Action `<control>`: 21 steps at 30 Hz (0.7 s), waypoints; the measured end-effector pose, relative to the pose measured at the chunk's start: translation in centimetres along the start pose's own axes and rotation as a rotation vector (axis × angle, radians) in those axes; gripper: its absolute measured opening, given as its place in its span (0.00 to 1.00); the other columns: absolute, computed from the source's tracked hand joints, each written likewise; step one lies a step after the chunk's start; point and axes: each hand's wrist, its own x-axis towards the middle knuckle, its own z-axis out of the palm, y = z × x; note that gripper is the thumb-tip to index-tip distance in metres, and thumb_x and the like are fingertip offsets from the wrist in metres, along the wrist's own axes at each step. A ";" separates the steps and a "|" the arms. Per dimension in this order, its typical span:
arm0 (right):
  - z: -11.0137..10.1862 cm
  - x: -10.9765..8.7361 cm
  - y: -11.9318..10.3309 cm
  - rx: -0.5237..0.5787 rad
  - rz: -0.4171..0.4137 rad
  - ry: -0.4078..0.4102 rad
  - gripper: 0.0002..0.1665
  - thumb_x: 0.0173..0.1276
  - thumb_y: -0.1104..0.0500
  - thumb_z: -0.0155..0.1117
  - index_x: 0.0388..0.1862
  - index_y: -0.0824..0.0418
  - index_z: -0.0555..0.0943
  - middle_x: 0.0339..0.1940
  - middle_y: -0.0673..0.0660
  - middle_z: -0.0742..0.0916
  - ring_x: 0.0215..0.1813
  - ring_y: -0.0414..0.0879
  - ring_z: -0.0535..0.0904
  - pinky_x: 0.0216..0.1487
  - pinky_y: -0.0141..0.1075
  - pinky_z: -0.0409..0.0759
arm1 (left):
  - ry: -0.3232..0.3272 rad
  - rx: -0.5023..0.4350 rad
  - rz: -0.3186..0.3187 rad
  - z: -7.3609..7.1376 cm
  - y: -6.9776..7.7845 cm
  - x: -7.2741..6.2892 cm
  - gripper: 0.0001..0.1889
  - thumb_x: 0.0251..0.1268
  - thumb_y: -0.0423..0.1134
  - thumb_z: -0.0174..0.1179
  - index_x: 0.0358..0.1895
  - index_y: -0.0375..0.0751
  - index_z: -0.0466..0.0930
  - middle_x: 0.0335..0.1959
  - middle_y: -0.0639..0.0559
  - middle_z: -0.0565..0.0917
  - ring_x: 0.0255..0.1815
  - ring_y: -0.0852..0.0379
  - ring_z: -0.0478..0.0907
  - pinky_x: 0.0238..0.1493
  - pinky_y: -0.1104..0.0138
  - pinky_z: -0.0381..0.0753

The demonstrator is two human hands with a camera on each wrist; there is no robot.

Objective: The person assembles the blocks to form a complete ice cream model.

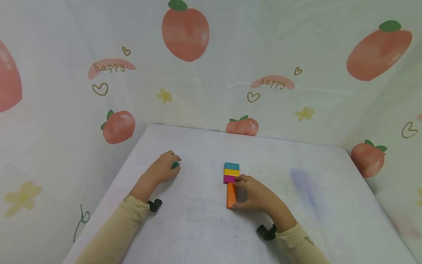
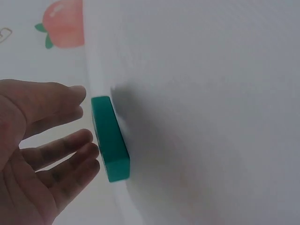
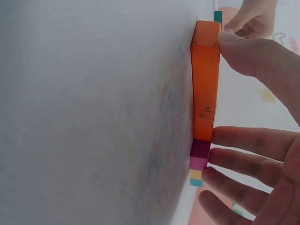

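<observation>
A green block (image 2: 110,140) lies on the white tabletop, just beyond the fingertips of my left hand (image 1: 165,167). In the left wrist view its thumb and slightly bent fingers (image 2: 75,171) stand spread close behind the block, with a narrow gap at the thumb. My right hand (image 1: 255,194) holds a long orange block (image 1: 231,196) lengthwise, thumb at its near end and index finger at its far end. Beyond that end sit a magenta block (image 1: 229,179), a yellow block (image 1: 232,172) and a blue block (image 1: 232,166) in a row. Other right fingers reach beside the magenta block.
The white tabletop (image 1: 197,227) carries a faint purple stain (image 1: 301,183) on the right. A wall cloth printed with peaches (image 1: 185,35) rises behind its back edge. Dark wrist devices (image 1: 267,232) hang at both cuffs.
</observation>
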 end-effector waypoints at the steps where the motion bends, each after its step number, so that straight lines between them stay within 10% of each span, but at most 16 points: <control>1: 0.0 0.0 0.0 -0.002 0.000 -0.001 0.43 0.56 0.40 0.85 0.66 0.61 0.85 0.69 0.59 0.82 0.70 0.55 0.78 0.71 0.53 0.80 | 0.003 0.000 -0.001 -0.1 -0.2 -0.1 0.17 0.69 0.31 0.67 0.57 0.26 0.85 0.47 0.36 0.83 0.49 0.41 0.83 0.57 0.48 0.84; 21: -0.1 0.1 -0.2 0.014 0.016 -0.009 0.43 0.56 0.40 0.85 0.66 0.60 0.85 0.70 0.58 0.82 0.72 0.55 0.78 0.72 0.52 0.80 | -0.007 0.025 -0.063 -0.2 -1.5 -1.3 0.17 0.69 0.29 0.66 0.59 0.27 0.84 0.44 0.38 0.84 0.45 0.48 0.82 0.54 0.49 0.85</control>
